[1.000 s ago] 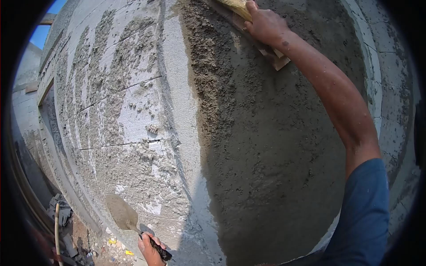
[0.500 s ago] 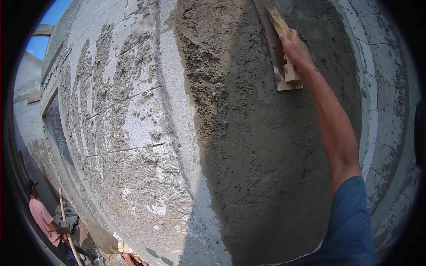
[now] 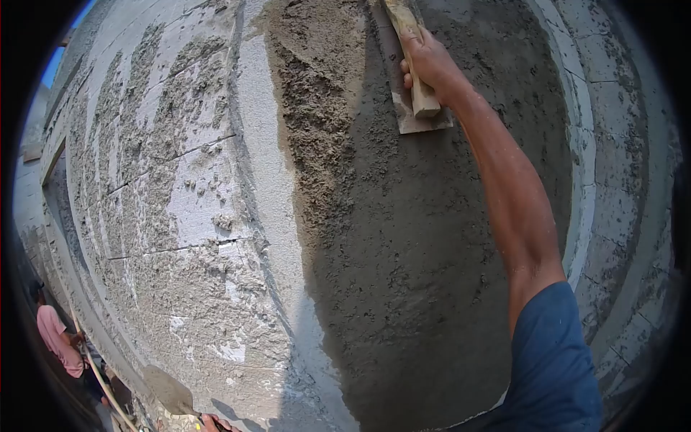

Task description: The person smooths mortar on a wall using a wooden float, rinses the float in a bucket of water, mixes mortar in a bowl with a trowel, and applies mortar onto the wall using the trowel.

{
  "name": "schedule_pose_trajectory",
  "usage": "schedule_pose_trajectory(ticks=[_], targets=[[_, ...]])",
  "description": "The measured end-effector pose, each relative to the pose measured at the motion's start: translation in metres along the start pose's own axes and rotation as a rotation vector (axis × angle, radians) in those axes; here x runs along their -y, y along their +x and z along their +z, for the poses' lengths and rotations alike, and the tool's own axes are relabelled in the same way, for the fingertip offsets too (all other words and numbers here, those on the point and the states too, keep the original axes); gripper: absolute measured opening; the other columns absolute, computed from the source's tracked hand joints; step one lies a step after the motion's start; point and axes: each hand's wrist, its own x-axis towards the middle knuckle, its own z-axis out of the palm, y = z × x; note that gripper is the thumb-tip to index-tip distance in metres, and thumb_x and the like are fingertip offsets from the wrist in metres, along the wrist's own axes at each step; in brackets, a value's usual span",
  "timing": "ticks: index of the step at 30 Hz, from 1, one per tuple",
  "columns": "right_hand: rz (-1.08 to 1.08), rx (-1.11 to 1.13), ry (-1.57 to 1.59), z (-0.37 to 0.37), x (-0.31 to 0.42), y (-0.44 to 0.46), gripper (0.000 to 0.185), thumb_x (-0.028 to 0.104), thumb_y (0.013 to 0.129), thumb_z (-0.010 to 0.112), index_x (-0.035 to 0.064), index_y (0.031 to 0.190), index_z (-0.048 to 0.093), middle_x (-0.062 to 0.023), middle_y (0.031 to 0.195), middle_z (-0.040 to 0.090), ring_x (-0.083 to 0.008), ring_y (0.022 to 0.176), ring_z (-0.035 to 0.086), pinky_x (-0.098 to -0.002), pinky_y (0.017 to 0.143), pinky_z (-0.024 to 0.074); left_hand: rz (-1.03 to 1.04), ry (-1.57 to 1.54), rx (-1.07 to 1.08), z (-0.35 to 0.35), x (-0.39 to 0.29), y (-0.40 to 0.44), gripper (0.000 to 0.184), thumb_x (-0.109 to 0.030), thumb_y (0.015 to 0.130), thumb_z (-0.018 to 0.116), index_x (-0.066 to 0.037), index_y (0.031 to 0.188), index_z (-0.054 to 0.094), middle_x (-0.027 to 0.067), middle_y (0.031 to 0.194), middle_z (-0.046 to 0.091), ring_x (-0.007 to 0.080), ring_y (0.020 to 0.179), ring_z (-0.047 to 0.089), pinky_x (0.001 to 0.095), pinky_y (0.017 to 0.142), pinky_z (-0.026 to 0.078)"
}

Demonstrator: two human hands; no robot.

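My right hand (image 3: 430,63) is wrapped around the wooden handle of a plastering float (image 3: 425,124), whose flat blade lies against the wall. Around it spreads wet grey plaster (image 3: 425,237), smooth on the right and rough toward the left. At the bottom left my left hand (image 3: 214,423), only partly in view, grips a trowel (image 3: 168,389) with a broad metal blade. The top end of the float runs to the upper edge of the view.
Left of the plaster runs a pale bare strip (image 3: 270,144), then a block wall (image 3: 205,187) spattered with mortar. A person in a pink shirt (image 3: 59,340) stands at the lower left, holding a long pole (image 3: 97,374). Pale blocks (image 3: 612,144) border the right side.
My right hand has moved the float left and slightly upward across the plaster. The trowel in my left hand shows more of its blade. The whole view has shifted a little.
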Motion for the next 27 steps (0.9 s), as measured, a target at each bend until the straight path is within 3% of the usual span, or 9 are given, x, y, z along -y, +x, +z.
schedule_pose_trajectory(ticks=[2,5,6,9,14,18,22,27], targets=[[-0.024,0.073,-0.157,-0.009,-0.003,-0.018,0.068,0.048,0.106,0.038,0.0158,0.159,0.011,-0.0055,0.086,0.049,-0.0067,0.062,0.048,-0.0272,0.057,0.0536,-0.012,-0.004,0.02,0.008,0.003,0.001,0.037,-0.047,0.103,0.049,-0.011,0.094,0.046,0.0006,0.064,0.044,0.0112,0.046,0.045,0.0246,0.041,0.041],[-0.003,-0.027,-0.185,-0.034,-0.002,-0.016,0.068,0.048,0.106,0.037,0.0168,0.159,0.008,-0.0058,0.088,0.049,-0.0069,0.062,0.048,-0.0276,0.056,0.0535,-0.005,-0.017,0.042,0.01,0.007,0.003,0.037,-0.047,0.103,0.049,-0.011,0.094,0.046,0.0006,0.064,0.044,0.0111,0.046,0.045,0.0245,0.041,0.041],[0.07,-0.081,-0.054,-0.038,0.002,-0.007,0.066,0.047,0.107,0.036,0.017,0.159,0.009,-0.0063,0.089,0.049,-0.007,0.062,0.048,-0.0278,0.054,0.0532,-0.003,-0.017,0.043,0.009,0.008,0.005,0.037,-0.047,0.103,0.049,-0.011,0.094,0.046,0.0006,0.064,0.044,0.0111,0.046,0.045,0.0245,0.041,0.041],[0.012,-0.065,-0.006,-0.023,0.005,0.029,0.061,0.043,0.106,0.039,0.0195,0.157,0.015,-0.0074,0.091,0.053,-0.0094,0.064,0.055,-0.0305,0.055,0.0578,-0.001,-0.012,0.031,0.011,0.007,0.007,0.037,-0.046,0.103,0.049,-0.011,0.094,0.046,0.0006,0.063,0.044,0.011,0.046,0.045,0.0245,0.041,0.041],[0.043,0.023,-0.253,-0.038,0.01,-0.022,0.063,0.048,0.106,0.036,0.0177,0.158,0.016,-0.0056,0.088,0.048,-0.0062,0.063,0.048,-0.028,0.056,0.0522,0.019,-0.022,0.049,0.022,0.005,0.011,0.036,-0.046,0.103,0.049,-0.011,0.094,0.046,0.0006,0.063,0.044,0.0109,0.046,0.045,0.0244,0.041,0.041],[-0.024,-0.057,-0.054,-0.041,-0.004,0.018,0.063,0.047,0.106,0.037,0.0192,0.158,0.015,-0.0055,0.09,0.049,-0.0062,0.066,0.05,-0.0281,0.06,0.0565,0.039,-0.037,0.058,0.029,0.004,0.013,0.036,-0.046,0.103,0.049,-0.011,0.094,0.046,0.0006,0.063,0.044,0.0108,0.046,0.045,0.0243,0.042,0.041],[-0.098,0.033,-0.174,-0.008,0.009,0.022,0.063,0.046,0.106,0.037,0.0187,0.158,0.014,-0.005,0.087,0.05,-0.006,0.066,0.051,-0.0275,0.057,0.0565,0.061,-0.066,0.07,0.047,-0.003,0.016,0.036,-0.046,0.104,0.049,-0.011,0.094,0.046,0.0006,0.063,0.044,0.0107,0.046,0.045,0.0242,0.042,0.041],[-0.059,0.068,-0.208,-0.032,-0.006,-0.001,0.062,0.047,0.106,0.039,0.0174,0.157,0.02,-0.0065,0.087,0.052,-0.0075,0.065,0.053,-0.029,0.054,0.0557,0.069,-0.1,0.098,0.056,-0.003,0.011,0.036,-0.045,0.104,0.049,-0.011,0.094,0.046,0.0006,0.063,0.044,0.0106,0.046,0.045,0.0241,0.042,0.041]])
